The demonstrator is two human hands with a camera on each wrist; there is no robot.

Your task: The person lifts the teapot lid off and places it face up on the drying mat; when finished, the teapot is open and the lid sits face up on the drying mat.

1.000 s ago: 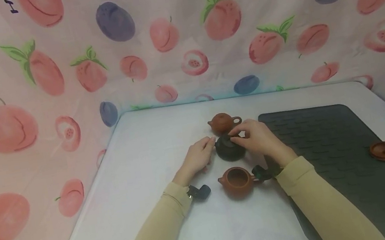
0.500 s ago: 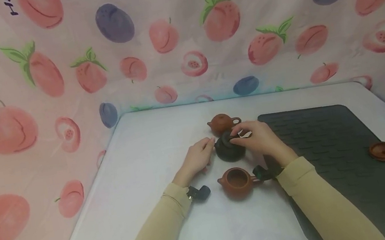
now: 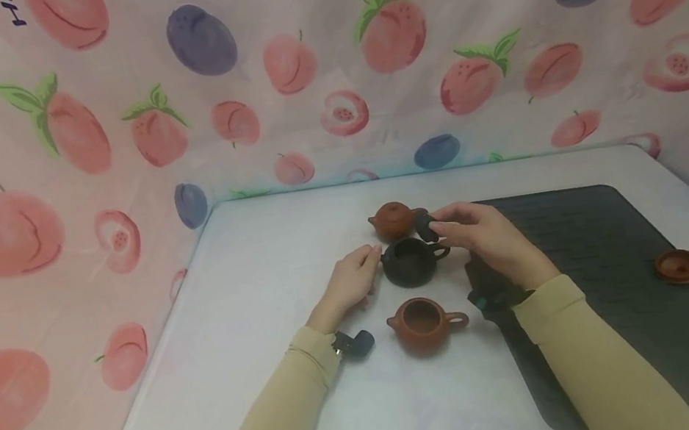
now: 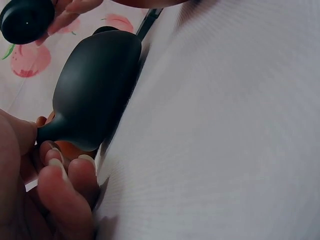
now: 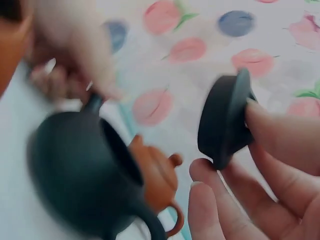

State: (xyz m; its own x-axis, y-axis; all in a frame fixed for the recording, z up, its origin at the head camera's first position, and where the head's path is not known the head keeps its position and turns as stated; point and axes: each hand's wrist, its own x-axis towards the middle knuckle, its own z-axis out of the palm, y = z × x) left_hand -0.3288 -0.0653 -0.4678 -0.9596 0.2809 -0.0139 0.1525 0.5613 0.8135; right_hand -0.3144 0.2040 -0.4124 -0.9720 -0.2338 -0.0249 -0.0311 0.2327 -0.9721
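A black teapot (image 3: 411, 273) stands uncovered on the white table, its opening facing up. My left hand (image 3: 353, 279) pinches the spout between thumb and fingers; in the left wrist view the teapot body (image 4: 97, 85) fills the space beyond the fingertips. My right hand (image 3: 491, 237) holds the black lid (image 5: 220, 117), tilted on edge, above and right of the opening. Behind the black teapot sits a reddish-brown teapot (image 3: 394, 221) with its lid on. Nearer me is another reddish-brown teapot (image 3: 426, 340), uncovered, its handle pointing right.
A dark tea tray mat (image 3: 605, 347) covers the right part of the table (image 3: 244, 260). A reddish-brown lid (image 3: 680, 266) lies near the mat's right edge. A fruit-print cloth (image 3: 291, 126) hangs behind the table.
My right hand has lifted the black lid off the teapot and moved slightly right with it, exposing the opening. The left hand has stayed at the spout.
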